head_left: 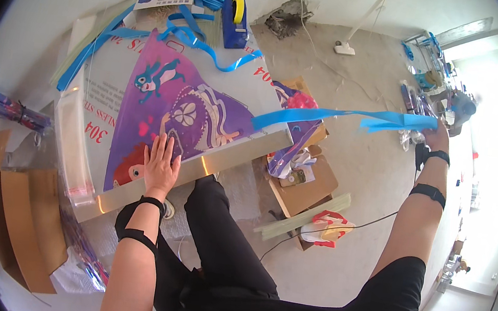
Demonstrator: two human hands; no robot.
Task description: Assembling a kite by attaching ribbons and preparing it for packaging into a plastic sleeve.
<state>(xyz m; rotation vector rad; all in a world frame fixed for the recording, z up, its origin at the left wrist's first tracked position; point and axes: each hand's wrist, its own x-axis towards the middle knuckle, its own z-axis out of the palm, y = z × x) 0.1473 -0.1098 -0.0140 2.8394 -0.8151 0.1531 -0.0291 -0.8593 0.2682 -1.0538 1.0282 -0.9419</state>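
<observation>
A purple triangular kite [205, 103] with cartoon figures printed on it lies flat on the table [100, 75]. My left hand [161, 169] rests palm down on its lower part, fingers stretched out. Far out to the right, my right hand [439, 136] grips the end of a blue ribbon [335, 112]. The ribbon runs through the air from the kite's right corner to that hand; whether it is fastened there I cannot tell. Another loose blue ribbon [203, 47] curls over the kite's top tip.
A blue tape dispenser [234, 23] with yellow tape stands at the table's far edge. More blue strips [83, 63] lie at the far left. Beside the table are an open cardboard box [314, 185], a taller carton [37, 210] and a red-and-white bag [327, 227]. A person [459, 107] is at the right.
</observation>
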